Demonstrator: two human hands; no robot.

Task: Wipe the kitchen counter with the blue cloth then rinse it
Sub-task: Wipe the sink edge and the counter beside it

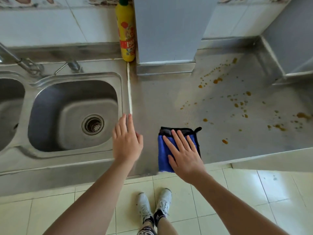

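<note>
A folded blue cloth [163, 153] with black trim lies at the front edge of the steel counter [152, 102]. My right hand [183, 154] rests flat on top of it, fingers spread, not gripping. My left hand [127, 141] lies flat with fingers apart on the counter next to the sink's right rim, holding nothing. Orange-brown spots [240, 104] are scattered over the counter to the right of and beyond the cloth. The steel sink basin [50, 116] with its drain [92, 124] sits to the left.
A yellow bottle [126, 31] stands against the tiled wall behind the sink's right corner. A tiled pillar [166, 31] juts onto the counter at the back. A tap [20, 61] and a second basin [8, 106] lie at far left. The tiled floor and my shoes [154, 207] are below.
</note>
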